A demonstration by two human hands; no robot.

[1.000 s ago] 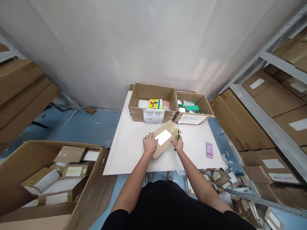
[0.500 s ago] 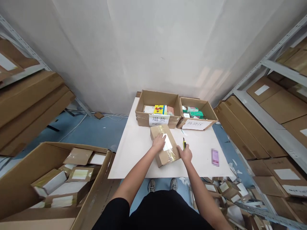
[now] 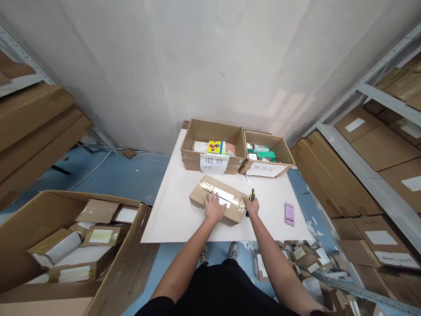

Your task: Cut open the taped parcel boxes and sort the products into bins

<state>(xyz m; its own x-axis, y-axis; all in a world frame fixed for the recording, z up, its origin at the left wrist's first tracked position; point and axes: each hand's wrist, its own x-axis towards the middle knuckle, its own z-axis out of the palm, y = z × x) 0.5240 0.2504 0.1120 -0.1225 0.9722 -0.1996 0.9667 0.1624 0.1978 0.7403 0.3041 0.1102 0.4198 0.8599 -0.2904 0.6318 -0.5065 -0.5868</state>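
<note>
Parcel (image 3: 217, 197), brown cardboard sealed with glossy tape and bearing a white label, lies flat near the middle of the white table (image 3: 171, 219), its long side running left to right, slightly skewed. My left hand (image 3: 214, 209) rests open on its top face, palm down, fingers spread. My right hand (image 3: 252, 207) is closed around a yellow-and-black cutter (image 3: 251, 196) at the parcel's right end; whether the blade is out I cannot tell. Beyond the parcel stand two open, paper-labelled cartons: the left carton (image 3: 197, 131) and the right carton (image 3: 283, 151), both holding small packs. A pink item (image 3: 289, 214) lies on the table well to the right. A floor carton (image 3: 19, 219) of similar parcels sits near left.

Hazards, as I judge them: the cutter may skid on the slick tape toward my spread fingers; a deep cut may score the contents; and the parcel, pinned by one palm only, may slide.
</note>
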